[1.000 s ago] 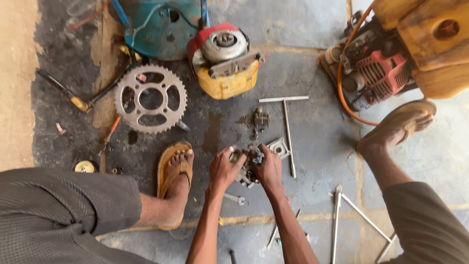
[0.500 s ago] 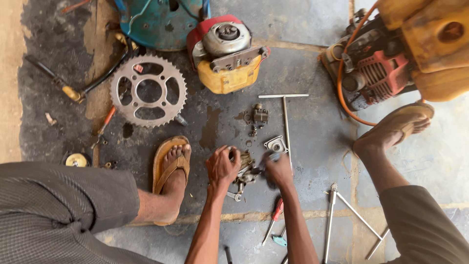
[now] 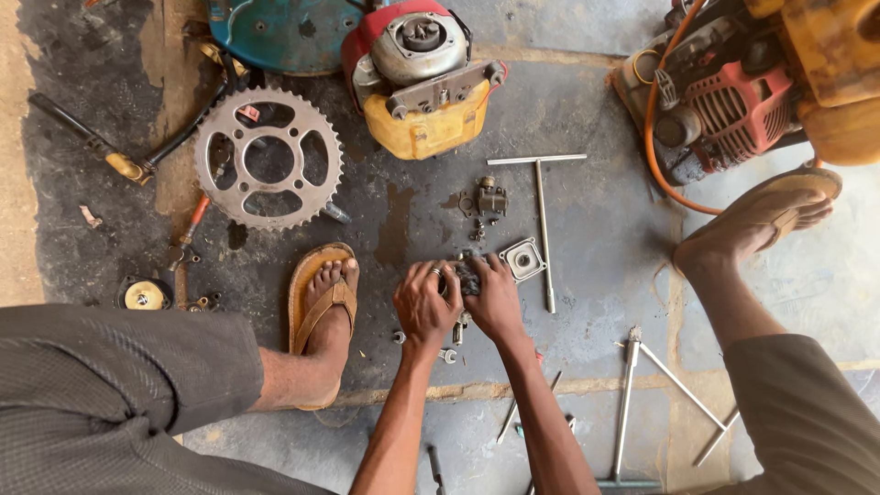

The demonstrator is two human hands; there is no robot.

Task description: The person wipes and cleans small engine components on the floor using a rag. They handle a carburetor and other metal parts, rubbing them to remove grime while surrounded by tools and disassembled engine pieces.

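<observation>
Left hand [image 3: 423, 302] & right hand [image 3: 495, 298], both grips closed on a small dark engine part [image 3: 469, 275] just above the oily floor [image 3: 605, 275]. Risk: greasy part slips; loose bolts [image 3: 447, 354] nearby scatter.

The floor [image 3: 587, 101] is grey stone slabs, stained dark with oil toward 9 o'clock. On it lie a toothed sprocket [image 3: 268, 158] at 10 o'clock, a yellow-and-red small engine [image 3: 422, 82] at 12, and a red-finned engine [image 3: 733, 110] at 2. Near the centre lie a T-handle wrench [image 3: 543, 220], a square metal cover plate [image 3: 523, 259] and a small carburettor part [image 3: 490, 197]. A second T-handle wrench [image 3: 626, 403] lies at 5 o'clock.
</observation>
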